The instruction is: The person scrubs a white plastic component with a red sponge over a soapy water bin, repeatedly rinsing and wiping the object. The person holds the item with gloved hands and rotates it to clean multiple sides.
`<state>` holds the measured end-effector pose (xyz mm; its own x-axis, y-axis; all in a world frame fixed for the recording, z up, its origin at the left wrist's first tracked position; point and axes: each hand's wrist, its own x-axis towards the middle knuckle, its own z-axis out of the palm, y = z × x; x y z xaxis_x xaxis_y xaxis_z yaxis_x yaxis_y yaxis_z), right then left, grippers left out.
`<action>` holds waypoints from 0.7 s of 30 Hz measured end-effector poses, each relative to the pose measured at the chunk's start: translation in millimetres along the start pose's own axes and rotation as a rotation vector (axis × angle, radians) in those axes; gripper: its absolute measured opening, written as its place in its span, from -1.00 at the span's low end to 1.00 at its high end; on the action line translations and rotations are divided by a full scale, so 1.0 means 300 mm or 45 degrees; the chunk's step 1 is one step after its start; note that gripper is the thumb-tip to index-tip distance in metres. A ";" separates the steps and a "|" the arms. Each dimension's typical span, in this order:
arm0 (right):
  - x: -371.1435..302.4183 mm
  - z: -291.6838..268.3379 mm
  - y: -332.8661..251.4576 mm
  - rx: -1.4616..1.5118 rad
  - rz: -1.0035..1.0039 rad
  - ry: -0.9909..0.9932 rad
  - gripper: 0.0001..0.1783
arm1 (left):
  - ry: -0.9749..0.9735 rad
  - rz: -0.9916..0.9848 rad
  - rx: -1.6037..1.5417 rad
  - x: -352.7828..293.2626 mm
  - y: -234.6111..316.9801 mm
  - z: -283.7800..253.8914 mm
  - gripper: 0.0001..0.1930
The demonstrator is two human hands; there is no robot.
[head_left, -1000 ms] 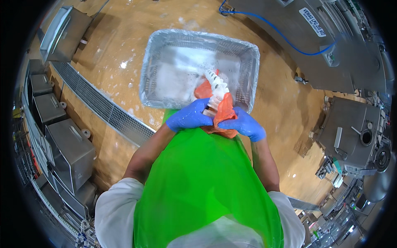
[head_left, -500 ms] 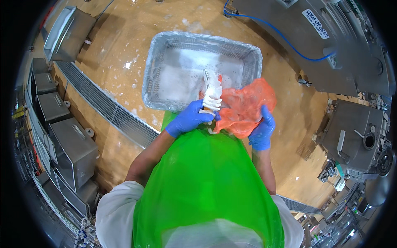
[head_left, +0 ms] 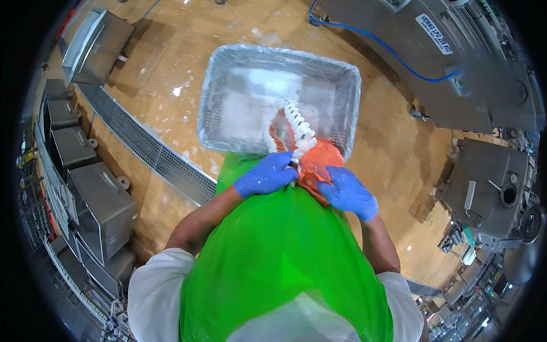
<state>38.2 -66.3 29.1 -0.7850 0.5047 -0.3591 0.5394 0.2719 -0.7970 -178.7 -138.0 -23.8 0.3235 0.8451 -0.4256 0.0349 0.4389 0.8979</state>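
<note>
Both my hands wear blue gloves and work over the near rim of a grey crate (head_left: 208,68) lined with clear plastic and holding foamy water. My left hand (head_left: 266,175) is closed around the near end of a white ridged, spine-like piece (head_left: 299,126), which tilts away over the crate. My right hand (head_left: 348,194) grips a bunched orange sheet (head_left: 325,157), a cloth or a bag, pressed against that piece's near end. Left of the white piece hangs a curved reddish-orange strip (head_left: 274,134); whether it is joined to the sheet I cannot tell. A green apron (head_left: 285,245) covers my front.
A metal drain grate (head_left: 148,139) crosses the tan, wet floor (head_left: 393,171). Steel bins on wheels (head_left: 102,196) line the left. Large steel machines (head_left: 399,40) stand on the right, with a blue hose (head_left: 387,45) along one.
My right hand has moved left and in toward the white piece, bunching the orange sheet that was spread out before. The white piece now leans more to the left at its far end.
</note>
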 end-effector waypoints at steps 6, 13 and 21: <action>0.058 -0.012 -0.055 -0.153 0.044 -0.162 -0.49 | 0.111 0.240 0.203 0.004 -0.042 0.029 -0.65; 0.044 0.024 -0.033 -0.342 0.125 -0.200 -0.51 | 0.105 0.268 0.223 -0.002 -0.054 0.037 -0.64; 0.002 0.051 -0.063 -0.308 0.131 -0.034 -0.60 | 0.078 0.143 0.079 -0.011 -0.076 0.026 -0.65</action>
<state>23.1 -83.8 36.4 -0.7282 0.5193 -0.4474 0.6715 0.4096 -0.6175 -173.2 -153.2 -41.9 0.2701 0.9058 -0.3265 0.0609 0.3224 0.9446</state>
